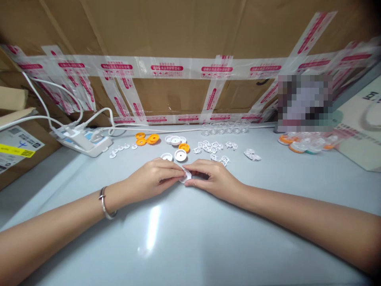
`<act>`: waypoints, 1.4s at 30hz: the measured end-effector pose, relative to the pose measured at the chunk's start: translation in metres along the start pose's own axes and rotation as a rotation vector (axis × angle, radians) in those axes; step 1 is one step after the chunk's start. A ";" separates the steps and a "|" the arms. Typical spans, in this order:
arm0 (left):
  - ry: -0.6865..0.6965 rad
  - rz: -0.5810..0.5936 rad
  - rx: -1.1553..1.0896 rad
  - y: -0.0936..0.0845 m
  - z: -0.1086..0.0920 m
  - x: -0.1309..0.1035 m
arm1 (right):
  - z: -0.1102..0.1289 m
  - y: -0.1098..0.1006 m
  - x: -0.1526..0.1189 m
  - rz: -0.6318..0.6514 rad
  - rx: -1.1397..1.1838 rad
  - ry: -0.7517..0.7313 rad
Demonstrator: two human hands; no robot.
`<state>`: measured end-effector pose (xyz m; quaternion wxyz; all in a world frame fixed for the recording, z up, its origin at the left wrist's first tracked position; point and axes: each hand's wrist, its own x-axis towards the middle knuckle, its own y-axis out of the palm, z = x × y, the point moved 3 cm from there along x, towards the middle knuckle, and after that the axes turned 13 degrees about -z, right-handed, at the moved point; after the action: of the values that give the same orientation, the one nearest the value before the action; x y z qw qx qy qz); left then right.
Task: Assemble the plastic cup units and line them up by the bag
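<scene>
Between my two hands, low over the table, is a small white round part (186,177). My left hand (157,175), with a metal bracelet on its wrist, pinches it from the left. From the right, my right hand (214,178) grips the same part between thumb and fingers. Just behind the hands lie white round cups (180,155) and an orange cup (184,148). Further left are several orange rings (152,139) and small white discs with stems (120,148). White openwork pieces (212,147) are spread behind my right hand.
Clear round pieces (226,128) stand in rows at the back. A pile of clear, orange and green parts (308,143) lies at the right. A white power strip (86,141) with cables and a cardboard box (18,139) are at the left; taped cardboard (175,97) walls the back.
</scene>
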<state>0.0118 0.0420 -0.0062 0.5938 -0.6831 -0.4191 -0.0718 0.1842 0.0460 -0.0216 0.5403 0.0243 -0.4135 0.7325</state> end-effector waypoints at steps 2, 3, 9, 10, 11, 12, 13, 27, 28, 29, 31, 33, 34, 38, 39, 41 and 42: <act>-0.029 -0.009 -0.039 -0.001 0.001 0.001 | 0.000 0.000 -0.001 -0.005 -0.016 0.038; -0.038 -0.012 -0.051 -0.001 0.001 0.001 | -0.001 0.000 -0.001 -0.003 -0.022 0.059; -0.030 -0.024 -0.035 -0.002 0.004 -0.005 | 0.000 -0.001 0.000 0.000 -0.054 0.058; -0.025 -0.027 -0.025 -0.001 0.005 -0.007 | 0.000 -0.001 0.000 -0.005 -0.051 0.044; -0.019 -0.032 -0.016 0.000 0.006 -0.008 | 0.000 -0.002 0.001 -0.014 -0.044 0.031; -0.015 -0.035 -0.010 0.001 0.006 -0.010 | 0.000 -0.002 0.002 -0.023 -0.037 0.022; -0.013 -0.039 -0.003 0.002 0.007 -0.011 | 0.000 -0.002 0.002 -0.033 -0.028 0.020; -0.019 -0.072 0.001 0.003 0.006 -0.013 | 0.001 -0.003 0.001 -0.039 -0.008 0.053; -0.016 -0.073 0.003 0.003 0.005 -0.013 | 0.001 -0.003 0.001 -0.039 -0.014 0.044; -0.014 -0.074 0.005 0.003 0.005 -0.013 | 0.001 -0.003 0.001 -0.038 -0.019 0.036; -0.011 -0.074 0.008 0.002 0.005 -0.012 | 0.002 -0.003 0.000 -0.039 -0.026 0.022; -0.006 -0.074 0.012 0.002 0.004 -0.012 | 0.002 -0.003 0.000 -0.039 -0.037 0.007; -0.003 -0.073 0.015 0.002 0.004 -0.012 | 0.002 -0.003 0.000 -0.040 -0.046 -0.003; 0.019 -0.061 0.036 0.002 0.003 -0.012 | 0.002 -0.002 -0.001 -0.063 -0.079 -0.066; 0.026 -0.057 0.040 0.002 0.003 -0.012 | 0.002 -0.002 -0.001 -0.072 -0.082 -0.086; 0.037 -0.052 0.046 0.002 0.002 -0.012 | 0.002 -0.001 -0.002 -0.088 -0.088 -0.123; 0.041 -0.055 0.047 0.002 0.002 -0.012 | 0.001 -0.001 -0.003 -0.093 -0.092 -0.137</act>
<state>0.0047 0.0379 -0.0160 0.6160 -0.6554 -0.4272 -0.0920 0.1853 0.0432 -0.0214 0.5450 0.0685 -0.4811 0.6832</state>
